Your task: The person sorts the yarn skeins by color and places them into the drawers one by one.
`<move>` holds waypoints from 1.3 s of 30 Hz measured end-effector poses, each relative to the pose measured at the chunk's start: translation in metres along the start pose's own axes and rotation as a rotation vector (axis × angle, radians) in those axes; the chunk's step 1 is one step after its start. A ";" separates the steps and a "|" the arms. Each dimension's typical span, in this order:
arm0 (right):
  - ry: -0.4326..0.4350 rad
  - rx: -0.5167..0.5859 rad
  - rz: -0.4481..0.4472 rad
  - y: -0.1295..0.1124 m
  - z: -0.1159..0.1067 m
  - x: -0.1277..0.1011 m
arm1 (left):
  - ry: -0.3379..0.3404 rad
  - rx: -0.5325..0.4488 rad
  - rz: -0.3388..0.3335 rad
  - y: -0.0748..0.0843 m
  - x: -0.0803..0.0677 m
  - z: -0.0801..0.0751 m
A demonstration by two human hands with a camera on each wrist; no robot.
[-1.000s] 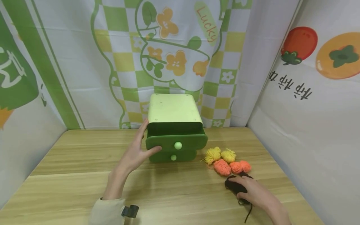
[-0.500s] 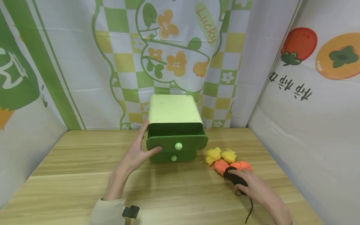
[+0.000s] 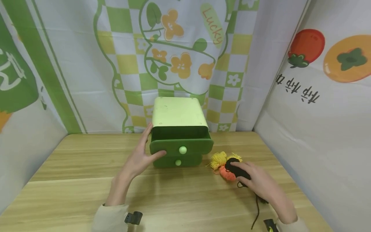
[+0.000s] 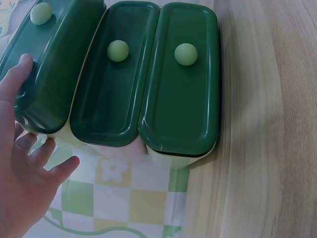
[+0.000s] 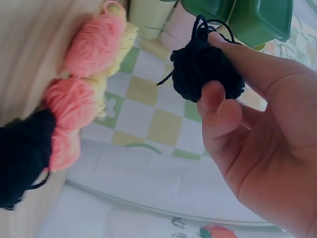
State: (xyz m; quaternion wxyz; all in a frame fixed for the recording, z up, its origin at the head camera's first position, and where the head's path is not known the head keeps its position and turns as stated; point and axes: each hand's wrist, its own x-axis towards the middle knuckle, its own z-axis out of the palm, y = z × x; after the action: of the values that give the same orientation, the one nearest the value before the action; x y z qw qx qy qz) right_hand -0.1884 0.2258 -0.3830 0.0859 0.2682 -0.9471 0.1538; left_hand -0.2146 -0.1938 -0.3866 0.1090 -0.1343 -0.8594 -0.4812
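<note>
Black yarn ball point(image 3: 236, 169) pinched in the right hand point(image 3: 262, 183) (between thumb point(image 3: 246, 181) and fingers point(image 3: 245, 166)); above the table point(image 3: 179, 203)

Place: looks like a little cloth-walled booth point(image 3: 124, 61), can't tell if in a home | Back: has a hanging cloth point(image 3: 185, 48) with green and yellow squares, flowers and "Lucky" | Left: has a side cloth point(image 3: 17, 87) with green print | Right: has a white cloth point(image 3: 327, 119) with fruit pictures point(image 3: 307, 46) | Between: has a wooden table point(image 3: 185, 199)
</note>
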 end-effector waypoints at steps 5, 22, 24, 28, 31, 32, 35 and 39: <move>0.068 -0.021 -0.046 -0.008 -0.006 0.012 | 0.002 0.000 0.004 0.001 0.000 -0.001; 0.155 -0.084 -0.192 -0.033 -0.039 0.062 | 0.003 0.011 -0.002 0.002 0.000 -0.001; 0.168 -0.081 -0.196 -0.035 -0.041 0.065 | 0.003 0.012 -0.003 0.002 0.000 -0.001; 0.194 -0.062 -0.218 -0.040 -0.046 0.072 | 0.006 0.006 -0.007 0.002 0.000 -0.001; 0.206 -0.065 -0.229 -0.045 -0.051 0.077 | 0.009 0.003 -0.008 0.001 0.000 -0.001; 0.208 -0.068 -0.233 -0.046 -0.052 0.079 | 0.009 0.005 -0.006 0.001 0.000 -0.001; 0.211 -0.077 -0.240 -0.053 -0.057 0.083 | 0.006 0.007 -0.005 0.000 0.000 -0.001; 0.194 -0.077 -0.243 -0.065 -0.063 0.092 | 0.004 0.005 -0.007 0.000 0.000 0.000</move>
State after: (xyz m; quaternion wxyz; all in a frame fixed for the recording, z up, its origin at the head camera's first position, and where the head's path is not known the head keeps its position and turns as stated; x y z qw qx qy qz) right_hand -0.2261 0.1500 -0.2858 0.2053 0.3611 -0.9002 0.1309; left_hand -0.2150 -0.1939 -0.3863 0.1093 -0.1303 -0.8607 -0.4798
